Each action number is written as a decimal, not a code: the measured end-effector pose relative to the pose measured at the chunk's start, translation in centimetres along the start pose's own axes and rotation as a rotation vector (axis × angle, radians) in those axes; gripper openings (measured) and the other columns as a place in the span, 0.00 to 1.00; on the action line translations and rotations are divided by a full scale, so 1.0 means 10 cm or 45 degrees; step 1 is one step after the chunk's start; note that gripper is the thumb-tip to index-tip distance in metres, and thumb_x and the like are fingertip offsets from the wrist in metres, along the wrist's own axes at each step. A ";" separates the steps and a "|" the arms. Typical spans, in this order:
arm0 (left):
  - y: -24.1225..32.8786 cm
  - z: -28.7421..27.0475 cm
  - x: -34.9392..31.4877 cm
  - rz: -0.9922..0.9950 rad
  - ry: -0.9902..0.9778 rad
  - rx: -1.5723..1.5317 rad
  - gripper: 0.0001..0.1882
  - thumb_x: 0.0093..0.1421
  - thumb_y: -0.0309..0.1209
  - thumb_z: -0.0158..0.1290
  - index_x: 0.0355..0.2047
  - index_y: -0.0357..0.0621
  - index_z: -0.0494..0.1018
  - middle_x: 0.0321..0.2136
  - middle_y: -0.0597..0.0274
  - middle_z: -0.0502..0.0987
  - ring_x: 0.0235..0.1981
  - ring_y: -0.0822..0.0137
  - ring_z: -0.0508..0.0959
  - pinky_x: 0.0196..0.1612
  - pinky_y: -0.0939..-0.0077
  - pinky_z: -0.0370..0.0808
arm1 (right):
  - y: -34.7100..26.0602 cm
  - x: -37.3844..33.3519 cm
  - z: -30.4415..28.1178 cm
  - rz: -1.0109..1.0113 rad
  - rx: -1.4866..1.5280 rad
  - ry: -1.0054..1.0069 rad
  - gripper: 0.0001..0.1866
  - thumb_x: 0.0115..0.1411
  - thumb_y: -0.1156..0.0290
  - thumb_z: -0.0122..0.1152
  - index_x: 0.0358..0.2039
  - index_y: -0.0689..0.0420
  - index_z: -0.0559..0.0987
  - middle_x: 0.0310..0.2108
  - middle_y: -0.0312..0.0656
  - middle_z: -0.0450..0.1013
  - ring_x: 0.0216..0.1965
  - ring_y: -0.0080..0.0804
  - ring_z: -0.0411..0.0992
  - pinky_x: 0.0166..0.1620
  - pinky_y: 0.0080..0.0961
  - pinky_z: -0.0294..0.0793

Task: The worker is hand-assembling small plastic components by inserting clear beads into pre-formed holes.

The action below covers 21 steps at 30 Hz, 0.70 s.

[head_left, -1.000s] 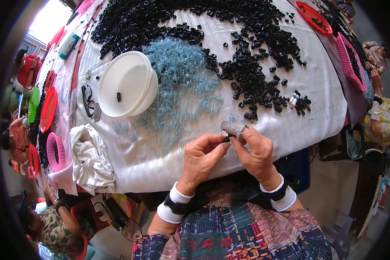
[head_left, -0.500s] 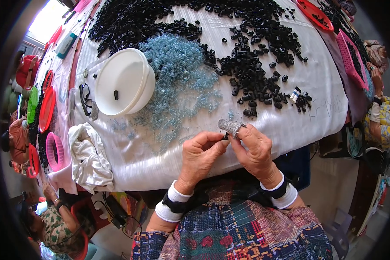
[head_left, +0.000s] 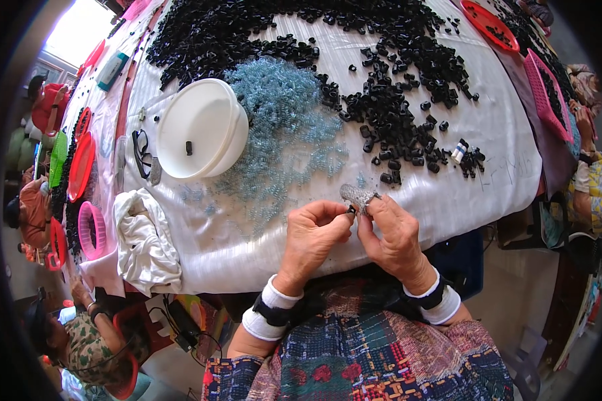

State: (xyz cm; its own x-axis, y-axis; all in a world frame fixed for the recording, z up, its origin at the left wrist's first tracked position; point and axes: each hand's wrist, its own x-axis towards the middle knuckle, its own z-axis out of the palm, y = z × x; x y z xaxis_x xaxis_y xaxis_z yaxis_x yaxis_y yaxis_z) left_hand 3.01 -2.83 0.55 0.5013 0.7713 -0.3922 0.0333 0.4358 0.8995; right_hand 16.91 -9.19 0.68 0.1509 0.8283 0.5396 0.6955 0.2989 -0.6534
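Note:
My left hand (head_left: 314, 237) is closed, with thumb and forefinger pinching a small black plastic piece (head_left: 351, 209). Right beside it is my right hand (head_left: 393, 234), its thumb drawn up to the forefinger at the same piece. A silver-grey wrapping (head_left: 358, 195) covers the right forefinger. Whatever the right fingertips hold is too small to make out. Beyond my hands spreads a heap of clear bluish springs (head_left: 281, 127). Many loose black plastic pieces (head_left: 394, 113) lie behind and to the right of it.
A white round tub (head_left: 197, 130) with one black piece inside stands left of the springs. Glasses (head_left: 140, 152) and a crumpled white cloth (head_left: 147, 240) lie further left. White tubes (head_left: 459, 151) are at right. Red trays (head_left: 81, 166) and a pink basket (head_left: 545, 93) flank the table, near other people.
The view has shifted slightly, so the table's things appear a little further right. My fingers stay together at the black piece, with little visible movement.

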 end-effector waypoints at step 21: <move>0.06 -0.04 0.04 -0.016 -0.066 -0.228 0.04 0.55 0.24 0.54 0.28 0.34 0.75 0.23 0.65 0.76 0.25 0.77 0.75 0.32 0.84 0.72 | 0.02 0.01 0.09 -0.001 -0.103 -0.096 0.19 0.41 0.72 0.70 0.32 0.64 0.72 0.32 0.50 0.67 0.33 0.47 0.67 0.35 0.37 0.69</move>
State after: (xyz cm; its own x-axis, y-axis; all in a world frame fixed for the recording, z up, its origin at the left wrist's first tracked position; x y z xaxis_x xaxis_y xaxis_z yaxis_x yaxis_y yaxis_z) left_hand 2.87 -2.10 0.87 0.5457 0.7424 -0.3887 -0.1124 0.5245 0.8439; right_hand 16.49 -8.60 0.13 0.0989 0.8624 0.4965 0.7503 0.2631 -0.6065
